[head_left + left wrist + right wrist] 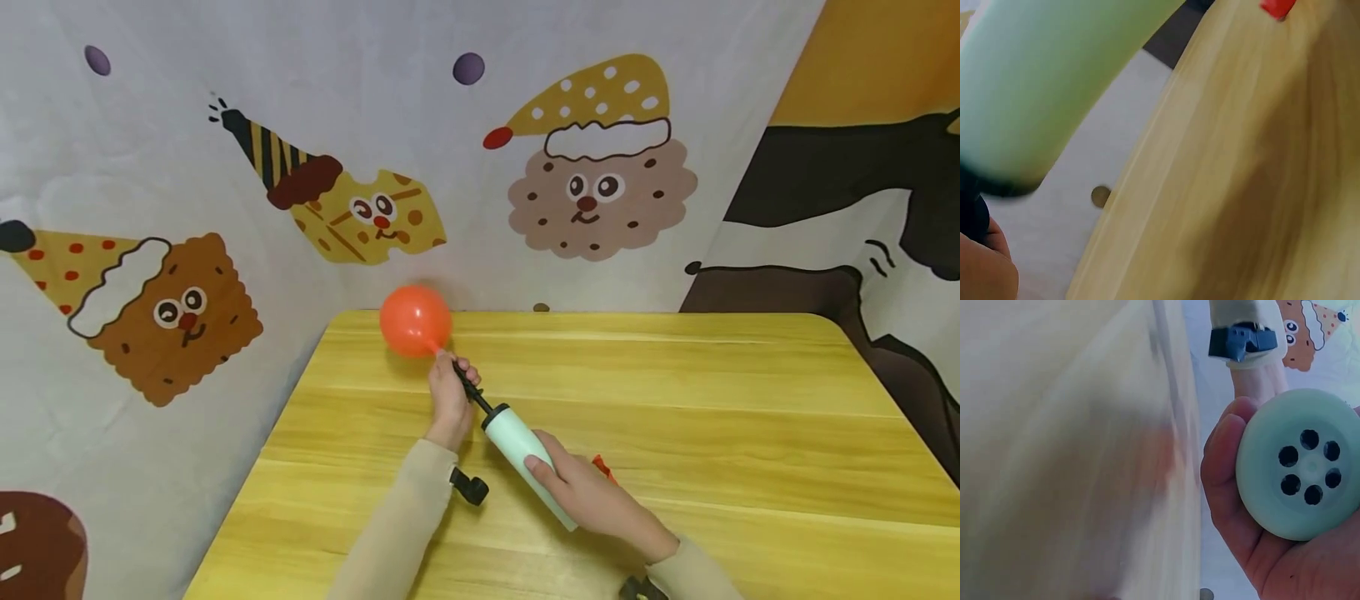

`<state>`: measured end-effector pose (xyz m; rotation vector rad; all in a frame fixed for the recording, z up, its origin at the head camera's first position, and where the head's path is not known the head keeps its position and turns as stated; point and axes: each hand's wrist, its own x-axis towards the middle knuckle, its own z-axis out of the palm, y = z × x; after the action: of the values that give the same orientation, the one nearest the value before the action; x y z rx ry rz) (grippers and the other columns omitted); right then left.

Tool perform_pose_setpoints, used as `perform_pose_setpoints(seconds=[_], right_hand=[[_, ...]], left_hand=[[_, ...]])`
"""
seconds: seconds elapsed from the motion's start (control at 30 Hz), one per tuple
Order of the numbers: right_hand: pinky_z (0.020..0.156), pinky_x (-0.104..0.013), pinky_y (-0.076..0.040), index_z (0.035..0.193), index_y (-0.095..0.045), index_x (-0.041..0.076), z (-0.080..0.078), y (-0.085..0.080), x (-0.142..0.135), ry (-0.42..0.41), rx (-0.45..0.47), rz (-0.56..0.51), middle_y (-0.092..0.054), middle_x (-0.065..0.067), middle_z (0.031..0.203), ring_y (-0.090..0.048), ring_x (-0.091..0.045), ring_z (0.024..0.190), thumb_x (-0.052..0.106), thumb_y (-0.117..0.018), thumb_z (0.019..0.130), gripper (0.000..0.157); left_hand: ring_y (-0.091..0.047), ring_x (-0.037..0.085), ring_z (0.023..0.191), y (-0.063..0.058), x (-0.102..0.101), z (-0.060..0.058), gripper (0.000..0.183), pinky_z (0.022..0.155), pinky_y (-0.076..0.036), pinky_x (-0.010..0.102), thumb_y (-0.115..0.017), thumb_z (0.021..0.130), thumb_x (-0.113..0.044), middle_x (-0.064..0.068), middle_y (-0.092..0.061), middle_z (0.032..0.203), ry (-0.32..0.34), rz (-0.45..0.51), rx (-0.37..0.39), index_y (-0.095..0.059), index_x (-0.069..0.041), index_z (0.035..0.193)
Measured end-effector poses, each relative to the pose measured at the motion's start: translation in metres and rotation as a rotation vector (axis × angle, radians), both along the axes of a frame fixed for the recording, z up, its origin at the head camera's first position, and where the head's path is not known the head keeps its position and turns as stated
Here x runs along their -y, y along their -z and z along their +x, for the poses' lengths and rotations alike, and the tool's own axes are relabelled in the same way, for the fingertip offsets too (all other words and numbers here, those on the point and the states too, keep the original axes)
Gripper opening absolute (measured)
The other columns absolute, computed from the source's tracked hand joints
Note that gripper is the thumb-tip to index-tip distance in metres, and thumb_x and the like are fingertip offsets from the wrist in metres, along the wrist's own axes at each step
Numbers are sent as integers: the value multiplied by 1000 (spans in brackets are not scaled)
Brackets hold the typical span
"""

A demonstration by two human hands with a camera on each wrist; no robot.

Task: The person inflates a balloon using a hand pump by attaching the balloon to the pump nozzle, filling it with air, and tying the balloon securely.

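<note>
An inflated orange-red balloon (pixel 415 321) sits at the far left end of a hand balloon pump (pixel 521 450). My left hand (pixel 452 396) holds the balloon's neck and the black end piece of the pump, its fingers curled round them. From there a black rod runs to the mint-green pump body. My right hand (pixel 585 492) grips that body with the thumb across it. In the right wrist view, the pump's round base (pixel 1311 465) shows several dark holes, with fingers wrapped round its side. The pump slants above the table.
A small red-orange piece (pixel 602 467) lies on the wooden table (pixel 712 400), partly hidden behind my right hand; its kind is unclear. A cloth with cartoon biscuits (pixel 420 108) hangs behind the table and along its left side. Dark wrist cameras (pixel 470 487) are strapped on.
</note>
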<state>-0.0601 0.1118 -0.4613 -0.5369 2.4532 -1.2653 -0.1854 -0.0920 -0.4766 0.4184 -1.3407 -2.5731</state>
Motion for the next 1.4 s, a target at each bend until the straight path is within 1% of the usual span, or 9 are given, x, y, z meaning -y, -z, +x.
perform_pose_setpoints(seconds=[0.2, 0.37, 0.5, 0.63, 0.83, 1.0, 1.13, 1.27, 1.4], right_hand=[[53, -34, -53, 159, -33, 6, -17, 0, 9, -5, 7, -36, -67, -11, 97, -62, -16, 69, 46, -40, 112, 62], [54, -35, -53, 159, -33, 11, -17, 0, 13, 8, 17, -43, -67, -12, 100, -62, -16, 71, 48, -41, 111, 61], [57, -34, -54, 160, -33, 13, -13, -2, 12, 17, 2, -46, -69, -14, 107, -64, -16, 75, 49, -41, 111, 62], [61, -34, -54, 161, -32, 12, -3, -4, 0, 7, 12, -37, -67, -16, 118, -63, -16, 80, 49, -42, 111, 63], [65, -33, -54, 160, -35, 17, 14, -7, -23, -28, 37, -5, -63, -9, 117, -62, -16, 84, 48, -42, 111, 58], [68, -31, -53, 159, -37, 16, 21, -6, -30, -45, 10, 12, -63, -5, 116, -61, -13, 85, 45, -42, 112, 55], [67, -31, -53, 159, -36, 14, 18, -4, -27, -52, 10, 4, -63, -5, 114, -61, -13, 84, 45, -42, 112, 57], [66, -31, -53, 159, -35, 15, 15, -3, -22, -51, 19, -1, -63, -5, 112, -61, -13, 82, 48, -42, 111, 59], [64, -31, -52, 159, -36, 16, 10, -2, -14, -38, 14, 13, -64, -5, 109, -61, -12, 78, 51, -42, 110, 59]], left_hand=[[-49, 9, 58, 3, -10, 6, 34, 57, -46, 22, -30, 116, -30, -2, -51, 73, 51, -36, 33, -44, -13, 91], [-49, 9, 57, 1, -6, 4, 32, 56, -46, 21, -33, 115, -29, -2, -51, 72, 31, -17, 21, -45, -12, 90], [-48, 9, 55, -3, 2, -1, 33, 54, -45, 21, -33, 115, -29, -2, -50, 70, 1, 1, 2, -46, -12, 89], [-47, 8, 53, -7, 14, -10, 33, 51, -43, 20, -33, 115, -25, -2, -49, 68, -47, 40, -18, -46, -12, 87], [-47, 9, 53, -12, 40, -22, 33, 49, -42, 21, -32, 115, -27, -2, -49, 67, -133, 79, -32, -45, -12, 88], [-46, 8, 52, -15, 53, -25, 34, 49, -41, 20, -31, 116, -28, -2, -48, 67, -167, 93, -37, -44, -12, 88], [-46, 8, 52, -14, 52, -22, 34, 49, -42, 20, -30, 116, -30, -2, -48, 68, -151, 81, -48, -43, -12, 90], [-46, 9, 53, -12, 44, -19, 33, 50, -42, 20, -29, 116, -31, -2, -48, 70, -117, 65, -43, -42, -12, 91], [-46, 8, 54, -10, 34, -15, 32, 50, -42, 20, -31, 116, -27, -2, -48, 71, -99, 58, -36, -43, -12, 90]])
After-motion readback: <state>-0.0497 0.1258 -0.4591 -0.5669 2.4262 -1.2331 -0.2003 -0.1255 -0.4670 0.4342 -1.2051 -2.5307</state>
